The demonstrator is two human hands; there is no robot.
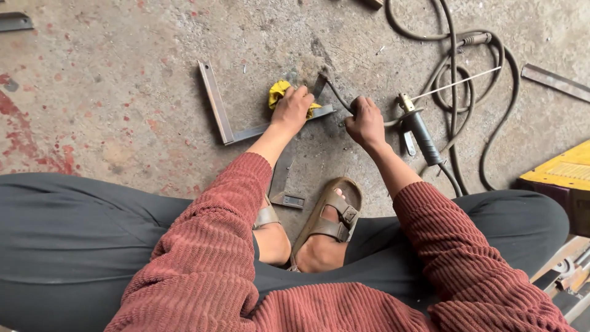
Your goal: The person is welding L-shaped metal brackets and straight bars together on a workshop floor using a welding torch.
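On floor ahead of sandals: left hand (291,108) pressing yellow cloth (278,92) onto L-shaped steel angle (216,101), right hand (365,120) clamped around chipping hammer (332,89); best held flat, struck lightly, electrode holder (421,132) lying just beside.

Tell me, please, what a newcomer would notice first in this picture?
First, the two hands at the centre: the left hand presses a yellow cloth onto an L-shaped steel angle frame lying on the stained concrete floor, while the right hand grips a thin bent metal tool beside it. Just to the right lies a welding electrode holder with its rod, before coiled cables.
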